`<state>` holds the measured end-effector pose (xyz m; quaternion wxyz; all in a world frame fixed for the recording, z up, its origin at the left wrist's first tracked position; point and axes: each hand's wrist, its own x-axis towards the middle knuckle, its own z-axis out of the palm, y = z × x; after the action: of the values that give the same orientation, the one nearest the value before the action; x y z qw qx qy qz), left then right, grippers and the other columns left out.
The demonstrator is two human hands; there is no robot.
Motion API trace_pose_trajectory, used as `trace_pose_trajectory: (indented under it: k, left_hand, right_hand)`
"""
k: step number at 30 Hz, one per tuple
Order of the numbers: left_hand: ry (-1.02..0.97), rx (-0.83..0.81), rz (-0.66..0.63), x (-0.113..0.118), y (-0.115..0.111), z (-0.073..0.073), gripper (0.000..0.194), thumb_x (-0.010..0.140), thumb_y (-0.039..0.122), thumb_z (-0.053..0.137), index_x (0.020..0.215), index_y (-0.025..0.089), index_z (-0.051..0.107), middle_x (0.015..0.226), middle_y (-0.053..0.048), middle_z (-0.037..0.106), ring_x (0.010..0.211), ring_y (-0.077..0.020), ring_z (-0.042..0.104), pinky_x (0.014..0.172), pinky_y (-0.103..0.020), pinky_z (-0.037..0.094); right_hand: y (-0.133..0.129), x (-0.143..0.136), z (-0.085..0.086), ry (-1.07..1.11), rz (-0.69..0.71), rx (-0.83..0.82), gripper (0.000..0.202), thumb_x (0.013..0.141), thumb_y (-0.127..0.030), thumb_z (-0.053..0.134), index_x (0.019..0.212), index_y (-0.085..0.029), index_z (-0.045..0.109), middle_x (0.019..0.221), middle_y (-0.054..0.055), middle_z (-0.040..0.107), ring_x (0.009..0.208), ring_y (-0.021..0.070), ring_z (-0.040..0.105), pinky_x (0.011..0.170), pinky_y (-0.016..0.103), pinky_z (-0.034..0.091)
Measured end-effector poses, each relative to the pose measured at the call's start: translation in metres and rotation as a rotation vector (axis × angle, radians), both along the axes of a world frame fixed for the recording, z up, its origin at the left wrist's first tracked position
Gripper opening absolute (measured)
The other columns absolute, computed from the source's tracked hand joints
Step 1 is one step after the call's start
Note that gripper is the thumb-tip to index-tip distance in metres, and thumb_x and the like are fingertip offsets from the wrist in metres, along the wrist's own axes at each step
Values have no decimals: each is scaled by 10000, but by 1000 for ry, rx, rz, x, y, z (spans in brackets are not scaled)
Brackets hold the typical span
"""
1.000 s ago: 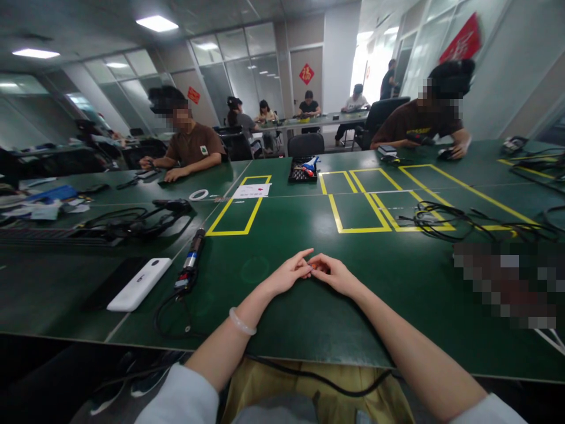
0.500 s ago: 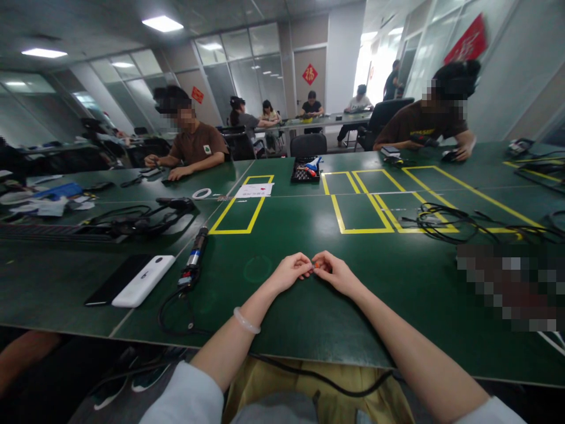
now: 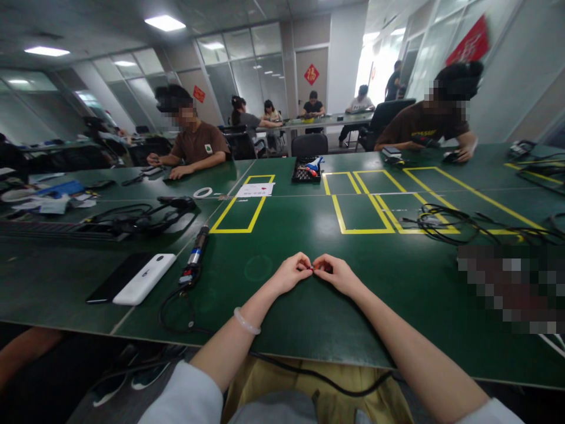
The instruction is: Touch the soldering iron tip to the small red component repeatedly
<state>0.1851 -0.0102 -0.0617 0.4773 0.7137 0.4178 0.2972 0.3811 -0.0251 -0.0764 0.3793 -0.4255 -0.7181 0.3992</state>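
Fingers [image 3: 324, 260] of the right hand [image 3: 339, 274] are bent and nearly closed, thumb toward forefinger; we record them as gripping a small red-orange piece [image 3: 315, 268]. The left hand [image 3: 289, 274] meets it there, fingers curled and thumb tip beside the piece; whether it grips too, we cannot tell. The piece is mostly hidden, so we leave its shape unrecorded. It sits between the two sets of fingertips, over the near part of the green table [image 3: 282, 330].

Farther out, we note a pale bracelet [image 3: 247, 321] on the left forearm. To the left lie a dark cylindrical device [image 3: 194, 257] and a white slab [image 3: 145, 280]. Beyond the hands we see yellow tape outlines [image 3: 366, 231] and a black tray [image 3: 300, 178] holding small items.
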Motion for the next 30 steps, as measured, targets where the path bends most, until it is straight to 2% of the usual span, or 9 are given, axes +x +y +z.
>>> trace_pose_trajectory:
  k: [10, 13, 17, 20, 23, 27, 30]
  left_hand:
    - [-9, -31, -16, -1, -2, 1, 236, 781, 319, 624, 939, 154, 559, 884, -31, 615, 737, -110, 568, 660, -232, 435]
    - [-27, -96, -24, -2, -2, 7, 300, 788, 340, 611, 1017, 153, 559, 909, -42, 609, 712, -105, 559, 631, -237, 445]
    - [18, -148, -53, -14, -1, 21, 368, 822, 406, 565, 1099, 163, 565, 994, -76, 634, 824, -141, 597, 690, -264, 467]
    - [142, -54, -25, -38, -2, 33, 384, 839, 440, 543, 1110, 173, 592, 1044, -84, 647, 907, -168, 604, 804, -307, 469]
    - [316, 107, 81, -75, -5, 44, 383, 865, 453, 490, 1128, 197, 599, 1119, -78, 631, 1013, -198, 590, 909, -338, 445]
    - [703, 401, 377, -138, -7, 51, 414, 877, 449, 427, 1166, 196, 582, 1237, -89, 570, 1164, -252, 509, 1020, -406, 372]
    - [957, 521, 623, -188, -10, 49, 495, 878, 452, 384, 1239, 152, 540, 1333, -130, 506, 1243, -298, 441, 1058, -442, 321]
  right_hand:
    - [2, 1, -2, -50, -1, 22, 174, 807, -259, 615, 952, -169, 652, 800, 21, 652, 708, 144, 583, 682, 273, 456]
    - [1, 1, -1, -50, 2, 19, 169, 808, -251, 608, 950, -169, 650, 804, 23, 653, 708, 143, 579, 680, 271, 455]
    - [0, 2, 3, -47, 11, 14, 162, 799, -221, 602, 945, -165, 647, 810, 23, 647, 703, 136, 568, 676, 263, 452]
    - [-1, 2, 5, -46, 11, 1, 166, 795, -213, 600, 945, -164, 651, 793, 17, 640, 688, 131, 560, 667, 258, 449]
    - [-1, 3, 5, -38, 7, -7, 169, 791, -209, 600, 944, -159, 653, 782, 16, 633, 683, 130, 556, 658, 255, 447]
    - [-1, 3, 5, -41, 4, -13, 165, 790, -204, 601, 941, -162, 653, 777, 14, 630, 688, 131, 557, 664, 257, 449]
    - [-1, 3, 4, -49, 2, -9, 166, 793, -212, 605, 944, -164, 654, 788, 16, 632, 696, 134, 559, 670, 259, 447]
